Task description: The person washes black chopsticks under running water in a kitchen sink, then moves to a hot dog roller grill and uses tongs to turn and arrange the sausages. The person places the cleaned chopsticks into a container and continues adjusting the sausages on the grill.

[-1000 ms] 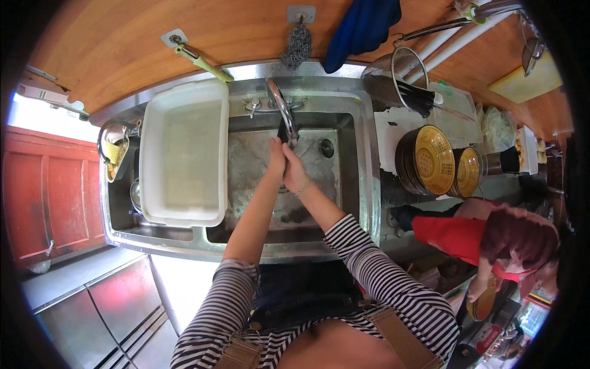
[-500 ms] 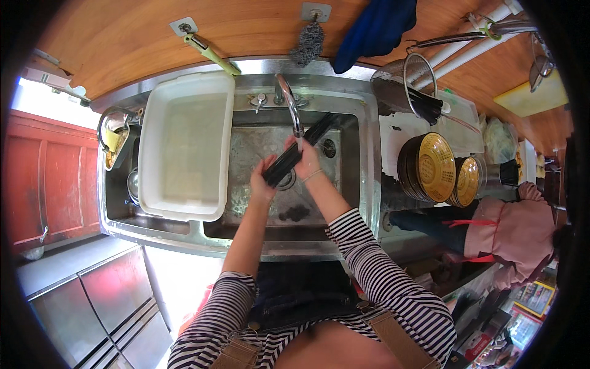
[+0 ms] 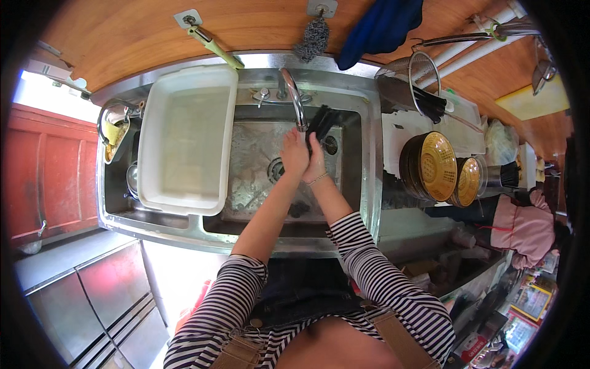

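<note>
Under the running faucet [image 3: 295,101], a bundle of black chopsticks [image 3: 322,120] slants up from between my palms, its far ends fanned toward the back right of the sink. My left hand [image 3: 294,152] is pressed against the bundle from the left, its fingers near the spout. From the right, my right hand [image 3: 315,162] closes round the same bundle. Both hands hide the lower part of the chopsticks. Below them, the wet steel sink basin [image 3: 252,184] shows a drain strainer [image 3: 276,170].
A white plastic tub [image 3: 145,154] of water stands left of the basin. To the right are stacked yellow bowls [image 3: 437,166] and a mesh strainer [image 3: 424,80] with more black sticks. A person in pink [image 3: 522,230] is at the far right. A steel scrubber [image 3: 314,40] hangs behind.
My left hand has slid up along the chopsticks to meet my right hand. The bundle now stands steeper and farther right. The person in pink has shifted away to the right.
</note>
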`<action>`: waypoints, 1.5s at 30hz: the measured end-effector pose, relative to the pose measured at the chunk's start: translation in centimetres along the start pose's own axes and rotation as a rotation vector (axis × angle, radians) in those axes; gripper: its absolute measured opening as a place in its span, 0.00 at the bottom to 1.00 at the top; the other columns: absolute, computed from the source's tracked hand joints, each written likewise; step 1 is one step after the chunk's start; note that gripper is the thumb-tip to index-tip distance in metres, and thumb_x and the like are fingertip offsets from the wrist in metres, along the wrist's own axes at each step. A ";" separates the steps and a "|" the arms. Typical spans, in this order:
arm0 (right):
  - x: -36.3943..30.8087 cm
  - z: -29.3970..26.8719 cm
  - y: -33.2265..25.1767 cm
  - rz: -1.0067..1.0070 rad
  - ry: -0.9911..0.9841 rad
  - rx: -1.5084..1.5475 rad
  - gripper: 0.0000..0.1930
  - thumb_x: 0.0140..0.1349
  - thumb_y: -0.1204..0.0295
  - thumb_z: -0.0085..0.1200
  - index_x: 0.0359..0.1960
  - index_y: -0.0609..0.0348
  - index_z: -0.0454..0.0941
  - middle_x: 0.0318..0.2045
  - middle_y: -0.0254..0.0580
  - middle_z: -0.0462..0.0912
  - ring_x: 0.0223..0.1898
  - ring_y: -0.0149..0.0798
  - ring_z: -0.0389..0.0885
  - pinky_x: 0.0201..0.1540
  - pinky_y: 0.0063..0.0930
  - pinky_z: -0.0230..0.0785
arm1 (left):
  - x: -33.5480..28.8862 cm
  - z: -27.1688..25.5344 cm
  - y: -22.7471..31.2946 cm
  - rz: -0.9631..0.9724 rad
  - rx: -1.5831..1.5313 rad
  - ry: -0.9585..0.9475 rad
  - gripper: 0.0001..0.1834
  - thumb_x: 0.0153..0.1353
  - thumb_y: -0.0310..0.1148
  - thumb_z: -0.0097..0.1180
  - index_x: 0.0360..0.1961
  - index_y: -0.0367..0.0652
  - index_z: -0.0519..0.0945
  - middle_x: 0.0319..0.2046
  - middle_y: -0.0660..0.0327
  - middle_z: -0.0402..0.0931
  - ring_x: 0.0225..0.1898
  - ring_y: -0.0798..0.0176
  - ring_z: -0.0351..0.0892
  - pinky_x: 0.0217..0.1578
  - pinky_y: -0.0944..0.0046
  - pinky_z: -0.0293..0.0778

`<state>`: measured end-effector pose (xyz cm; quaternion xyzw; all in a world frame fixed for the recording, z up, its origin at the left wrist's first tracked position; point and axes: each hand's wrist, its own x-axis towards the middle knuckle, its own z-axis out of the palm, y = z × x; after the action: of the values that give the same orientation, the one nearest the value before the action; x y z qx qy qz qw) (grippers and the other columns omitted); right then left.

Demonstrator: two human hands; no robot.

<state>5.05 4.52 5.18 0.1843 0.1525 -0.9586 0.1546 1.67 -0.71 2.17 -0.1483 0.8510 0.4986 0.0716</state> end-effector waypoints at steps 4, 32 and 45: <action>-0.2 -0.6 -0.8 -0.029 0.019 -0.068 0.29 0.63 0.44 0.42 0.56 0.52 0.68 0.54 0.38 0.72 0.56 0.40 0.68 0.59 0.40 0.57 | -0.1 0.0 1.0 0.006 0.213 -0.028 0.30 0.65 0.49 0.35 0.55 0.32 0.65 0.60 0.39 0.59 0.61 0.38 0.56 0.58 0.40 0.54; 4.3 -2.8 2.7 -0.026 0.296 -0.196 0.11 0.60 0.66 0.57 0.26 0.56 0.70 0.19 0.36 0.72 0.21 0.36 0.74 0.26 0.32 0.69 | -5.9 -7.0 -6.5 -0.123 -0.791 0.167 0.26 0.67 0.45 0.40 0.47 0.28 0.76 0.48 0.50 0.76 0.51 0.61 0.73 0.56 0.62 0.61; -3.1 -0.2 -4.8 0.777 0.043 -0.403 0.10 0.63 0.63 0.49 0.35 0.58 0.70 0.17 0.27 0.66 0.14 0.23 0.63 0.18 0.18 0.59 | -2.0 -7.8 -2.2 0.910 0.391 0.006 0.27 0.42 0.21 0.53 0.49 0.49 0.76 0.51 0.55 0.71 0.58 0.49 0.65 0.57 0.50 0.62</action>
<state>6.20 9.67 7.34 0.2141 0.2589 -0.7762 0.5335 4.47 -8.18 4.70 0.2530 0.9073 0.3100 -0.1290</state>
